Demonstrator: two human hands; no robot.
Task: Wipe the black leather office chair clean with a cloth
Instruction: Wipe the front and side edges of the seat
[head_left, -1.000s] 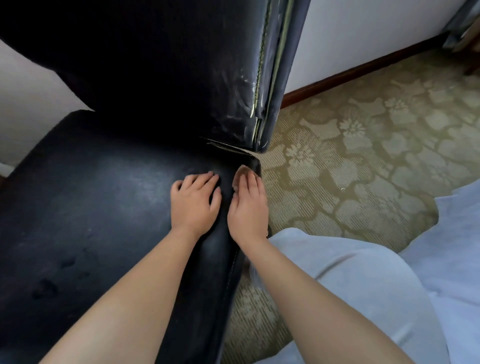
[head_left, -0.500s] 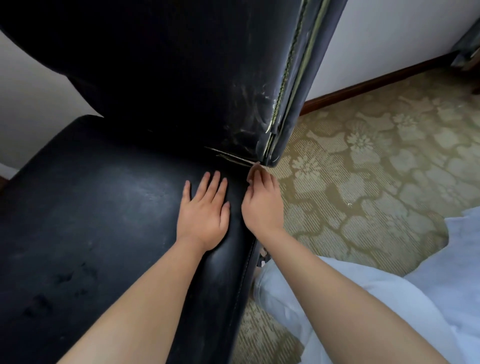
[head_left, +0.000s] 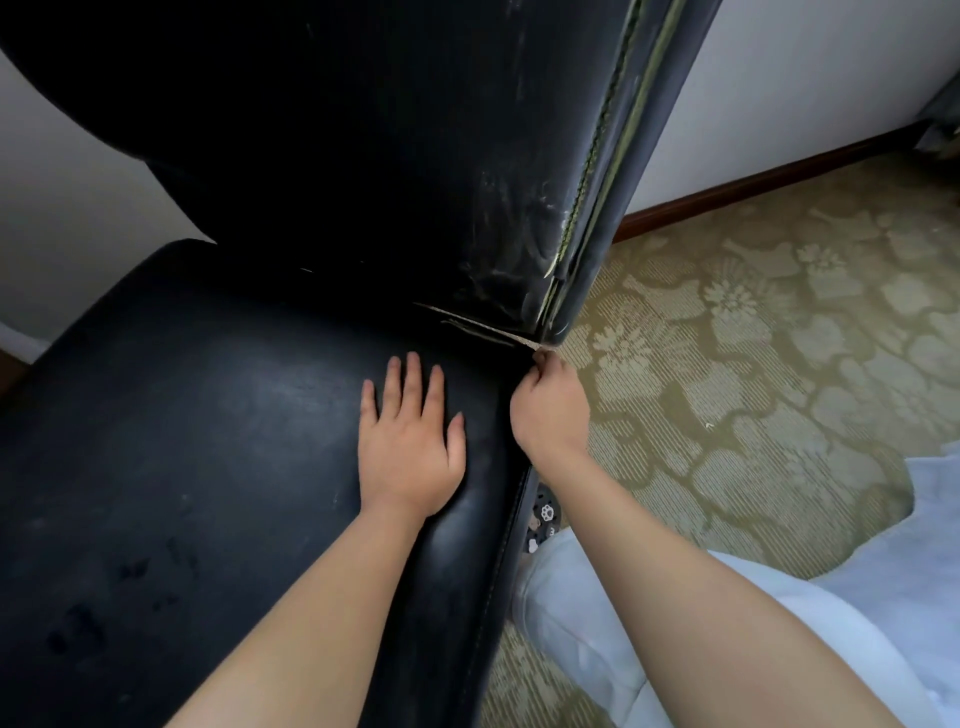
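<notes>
Head view. The left hand (head_left: 410, 441), curled a second ago, now lies flat with fingers spread on the chair (head_left: 208, 441) seat, bracing it. The right hand (head_left: 548, 405) has moved from the seat's edge to its rear right corner, fingers curled, pinching a small pale scrap, probably the cloth (head_left: 540, 356), mostly hidden. Wiping likely now reaches the crease under the backrest (head_left: 415, 156), whose torn seam (head_left: 488, 332) may snag. Dark spots (head_left: 78, 629) remain on the near seat. Carpet (head_left: 753, 338), baseboard (head_left: 753, 182) and slipper (head_left: 543, 517) lie right.
</notes>
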